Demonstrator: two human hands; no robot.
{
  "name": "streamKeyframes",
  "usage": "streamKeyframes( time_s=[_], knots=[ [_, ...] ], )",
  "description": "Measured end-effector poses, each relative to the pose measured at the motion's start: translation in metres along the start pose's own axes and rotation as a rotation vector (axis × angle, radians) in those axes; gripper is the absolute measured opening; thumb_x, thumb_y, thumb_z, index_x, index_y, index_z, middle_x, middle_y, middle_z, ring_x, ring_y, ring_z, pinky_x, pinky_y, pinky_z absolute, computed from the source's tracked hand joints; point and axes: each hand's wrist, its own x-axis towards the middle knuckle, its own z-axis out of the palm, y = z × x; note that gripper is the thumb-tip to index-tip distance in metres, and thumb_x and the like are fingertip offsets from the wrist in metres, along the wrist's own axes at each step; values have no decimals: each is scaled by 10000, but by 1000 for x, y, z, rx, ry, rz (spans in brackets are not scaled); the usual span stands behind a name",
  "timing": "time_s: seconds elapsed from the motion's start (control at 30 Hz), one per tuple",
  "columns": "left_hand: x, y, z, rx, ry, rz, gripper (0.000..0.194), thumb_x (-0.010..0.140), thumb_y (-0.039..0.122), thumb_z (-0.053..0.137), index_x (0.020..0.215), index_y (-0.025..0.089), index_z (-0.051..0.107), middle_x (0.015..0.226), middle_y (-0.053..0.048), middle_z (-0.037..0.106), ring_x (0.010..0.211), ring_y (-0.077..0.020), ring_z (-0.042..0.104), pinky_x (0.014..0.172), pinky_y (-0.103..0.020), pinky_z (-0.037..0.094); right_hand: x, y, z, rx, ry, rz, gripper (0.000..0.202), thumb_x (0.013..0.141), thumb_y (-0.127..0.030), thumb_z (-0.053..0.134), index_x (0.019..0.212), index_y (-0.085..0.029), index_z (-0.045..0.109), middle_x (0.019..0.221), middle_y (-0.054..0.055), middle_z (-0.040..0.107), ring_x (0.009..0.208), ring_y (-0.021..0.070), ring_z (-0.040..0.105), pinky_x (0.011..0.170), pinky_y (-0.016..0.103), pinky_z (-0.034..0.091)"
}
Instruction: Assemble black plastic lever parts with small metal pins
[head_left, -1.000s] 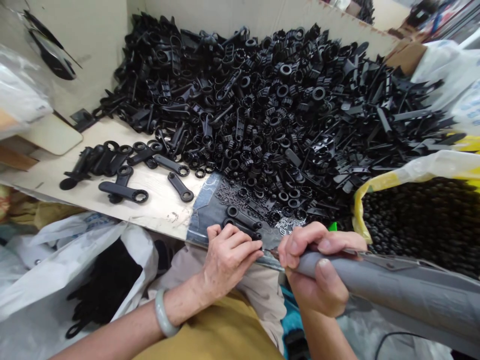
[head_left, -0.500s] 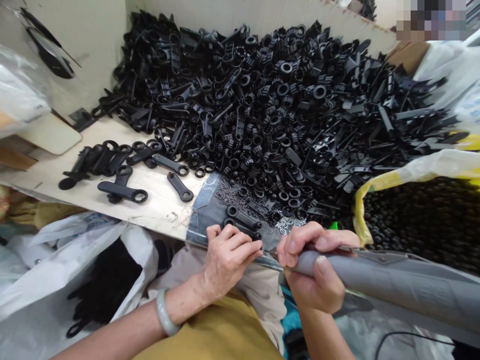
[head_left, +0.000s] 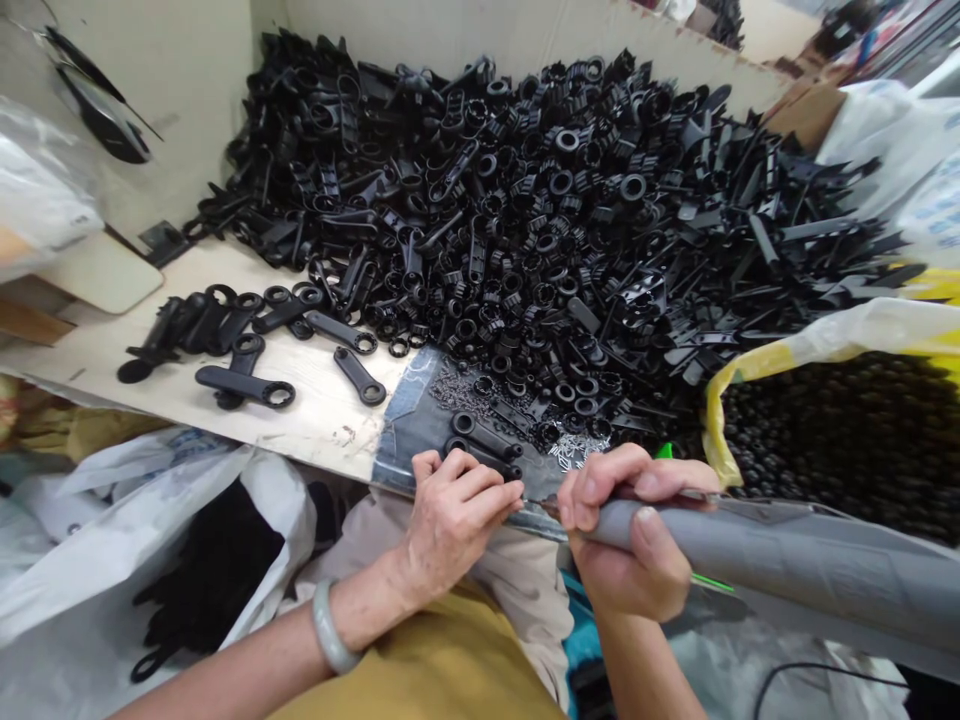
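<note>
My right hand (head_left: 626, 535) is wrapped round a thick grey electric screwdriver (head_left: 780, 560), which lies nearly level with its tip pointing left. That tip ends close to the fingertips of my left hand (head_left: 461, 515). The left fingers are curled and pressed together at the front edge of the dark mat (head_left: 412, 425); whatever they pinch is hidden beneath them. Just beyond the left knuckles, black plastic lever-like parts (head_left: 487, 437) lie side by side on the mat. Tiny dark screws (head_left: 457, 390) and small silvery metal pins (head_left: 577, 448) are scattered behind them.
A big heap of black plastic parts (head_left: 525, 220) fills the back of the table. More black levers (head_left: 244, 385) lie at the left. A yellow-edged bag (head_left: 724, 410) of small dark pieces stands right. Below left hangs a white bag (head_left: 281, 510) with black parts inside.
Both hands keep almost the same place and grip. The screwdriver's tip shows slightly more beside the left fingers, and a thin green line now shows below the screwdriver.
</note>
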Motion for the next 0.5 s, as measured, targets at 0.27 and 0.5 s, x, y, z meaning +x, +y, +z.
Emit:
streamKeyframes(
  time_s=[0.27,0.5],
  knots=[
    [0,-1,0,-16,-10,0,152,1039,317,589,1037,257,728,915,44,787,836,-173,600,813,-429,263,-1,2,3,20,30,-21,133,917,-260,627,971,-269,506,766,-48,602,493,106,484,425,239,458],
    [-2,-2,-1,-36,-16,4,209,1059,344,541,1078,250,727,942,21,786,846,-179,605,822,-431,272,2,-5,2,13,-8,-31,130,935,-274,627,978,-266,504,781,-45,601,510,109,500,438,249,468]
  ],
)
